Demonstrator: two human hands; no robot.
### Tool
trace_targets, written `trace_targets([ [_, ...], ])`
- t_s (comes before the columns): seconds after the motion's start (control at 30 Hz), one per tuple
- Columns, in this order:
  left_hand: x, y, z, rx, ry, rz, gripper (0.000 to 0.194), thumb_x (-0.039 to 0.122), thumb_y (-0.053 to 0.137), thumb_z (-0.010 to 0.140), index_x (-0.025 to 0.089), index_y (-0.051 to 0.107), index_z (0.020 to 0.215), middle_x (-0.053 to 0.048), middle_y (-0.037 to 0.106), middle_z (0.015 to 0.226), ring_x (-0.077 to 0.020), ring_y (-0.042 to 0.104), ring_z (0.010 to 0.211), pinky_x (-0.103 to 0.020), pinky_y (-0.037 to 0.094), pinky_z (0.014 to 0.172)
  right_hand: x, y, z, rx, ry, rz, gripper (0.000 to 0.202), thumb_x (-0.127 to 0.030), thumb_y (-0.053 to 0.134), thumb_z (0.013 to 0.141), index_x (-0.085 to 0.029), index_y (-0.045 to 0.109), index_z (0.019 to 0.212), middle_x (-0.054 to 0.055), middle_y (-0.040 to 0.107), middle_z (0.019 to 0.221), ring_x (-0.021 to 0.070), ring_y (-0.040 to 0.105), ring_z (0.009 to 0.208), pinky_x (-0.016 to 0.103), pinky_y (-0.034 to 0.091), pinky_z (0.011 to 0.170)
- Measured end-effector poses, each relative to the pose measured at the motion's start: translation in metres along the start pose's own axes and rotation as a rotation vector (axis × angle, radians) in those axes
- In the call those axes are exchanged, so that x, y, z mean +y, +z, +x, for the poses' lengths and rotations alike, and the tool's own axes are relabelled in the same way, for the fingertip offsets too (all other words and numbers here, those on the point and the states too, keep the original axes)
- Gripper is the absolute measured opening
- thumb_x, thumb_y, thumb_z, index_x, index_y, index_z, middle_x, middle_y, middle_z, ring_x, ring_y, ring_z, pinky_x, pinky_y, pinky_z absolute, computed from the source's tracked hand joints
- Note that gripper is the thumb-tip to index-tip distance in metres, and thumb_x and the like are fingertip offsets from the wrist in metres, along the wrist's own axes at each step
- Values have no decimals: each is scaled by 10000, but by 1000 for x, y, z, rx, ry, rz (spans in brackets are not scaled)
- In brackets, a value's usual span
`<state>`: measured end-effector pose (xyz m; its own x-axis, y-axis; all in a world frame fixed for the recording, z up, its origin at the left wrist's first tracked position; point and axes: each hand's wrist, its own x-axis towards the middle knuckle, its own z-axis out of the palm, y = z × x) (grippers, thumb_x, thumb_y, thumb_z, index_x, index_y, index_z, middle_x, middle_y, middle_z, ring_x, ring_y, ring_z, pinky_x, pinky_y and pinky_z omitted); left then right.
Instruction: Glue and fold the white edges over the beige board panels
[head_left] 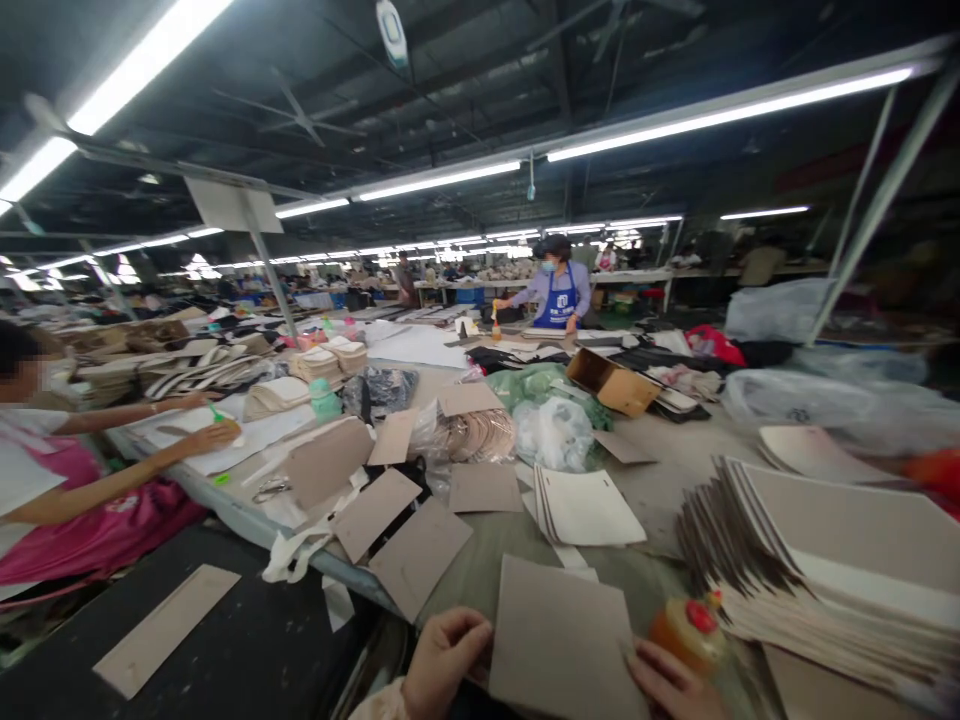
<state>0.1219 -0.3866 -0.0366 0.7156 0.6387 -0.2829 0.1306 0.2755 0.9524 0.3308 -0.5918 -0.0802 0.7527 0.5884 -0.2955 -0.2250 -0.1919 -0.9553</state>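
A grey-brown rectangular panel (562, 635) is held low at the front, between both hands. My left hand (446, 655) grips its left edge, thumb and fingers pinched together. At its right edge, my right hand (671, 680) presses with its fingers; part of this hand is cut off by the frame's bottom. Just behind my right hand stands a bottle of amber liquid with a red cap (691, 632). Several similar panels (421, 555) lie to the left beyond the panel. White panels (589, 507) with dark slots rest farther back on the table.
A tall fanned stack of panels (862, 530) fills the right side. Plastic bags (555, 435) and an open cardboard box (615, 382) lie mid-table. One person works at the left, another in a blue apron (561, 300) across the table. A black surface (247, 640) is lower left.
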Motion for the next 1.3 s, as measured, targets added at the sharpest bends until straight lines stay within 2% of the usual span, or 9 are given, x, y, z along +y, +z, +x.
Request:
trace_targets([
  [0.03, 0, -1, -3, 3, 4, 20, 467, 565, 720, 580, 122, 615, 683, -1, 601, 568, -111, 561, 540, -199, 439, 489, -1, 4, -2, -30, 47, 79, 275, -440, 667, 659, -255, 715, 855, 48, 703, 822, 233, 655, 786, 308, 528, 670],
  [0.1, -1, -4, -3, 16, -5, 68, 445, 530, 741, 565, 130, 623, 719, 17, 598, 587, -102, 550, 555, -187, 443, 490, -5, 9, -2, -92, 43, 108, 354, -455, 717, 603, -219, 700, 865, 47, 690, 797, 204, 632, 732, 289, 504, 641],
  [0.23, -7, -10, 10, -16, -144, 137, 452, 532, 747, 528, 138, 575, 666, 38, 567, 562, -92, 532, 543, -182, 455, 495, -12, 11, 7, -77, 14, -66, 497, -486, 706, 575, -160, 664, 948, -6, 607, 592, 142, 533, 539, 270, 441, 543],
  [0.43, -18, -3, 37, -80, -189, 275, 424, 533, 685, 572, 175, 466, 637, 68, 513, 525, -112, 548, 527, -238, 506, 532, -19, 10, 34, 25, -56, -462, 298, -343, 635, 676, -186, 697, 922, -20, 588, 574, 146, 539, 587, 255, 410, 583],
  [0.57, -24, 3, 55, -39, -148, 669, 225, 376, 483, 796, 190, 438, 677, 50, 537, 557, -118, 588, 553, -211, 489, 509, -18, 19, 48, 93, -50, -674, 237, -293, 644, 696, -204, 706, 907, 12, 651, 705, 181, 585, 719, 269, 403, 657],
  [0.67, -28, 4, 63, -18, -139, 851, 178, 274, 411, 846, 186, 454, 697, 36, 564, 570, -114, 592, 527, -197, 447, 481, -14, 28, 50, 115, -13, -787, 226, -263, 653, 706, -193, 686, 917, 20, 665, 739, 185, 596, 759, 267, 399, 677],
  [0.77, -29, 4, 67, -3, -117, 965, 180, 271, 452, 844, 176, 502, 699, 21, 596, 590, -119, 600, 555, -203, 422, 523, -10, 33, 48, 132, 19, -860, 206, -285, 640, 738, -181, 658, 914, 24, 672, 765, 180, 605, 780, 260, 403, 691],
  [0.97, -25, 7, 66, 41, -40, 1164, 188, 295, 495, 837, 174, 588, 728, -33, 655, 711, -167, 613, 748, -240, 379, 631, -8, 33, 47, 135, 41, -959, 132, -310, 591, 792, -197, 624, 853, 15, 678, 796, 162, 612, 791, 238, 404, 684],
  [1.3, -27, 11, 70, 47, -45, 1287, 232, 345, 462, 858, 182, 610, 784, -64, 684, 809, -195, 626, 813, -266, 377, 656, -10, 36, 52, 90, 55, -1073, 133, -308, 567, 803, -181, 587, 840, 38, 675, 779, 191, 610, 777, 255, 387, 643],
])
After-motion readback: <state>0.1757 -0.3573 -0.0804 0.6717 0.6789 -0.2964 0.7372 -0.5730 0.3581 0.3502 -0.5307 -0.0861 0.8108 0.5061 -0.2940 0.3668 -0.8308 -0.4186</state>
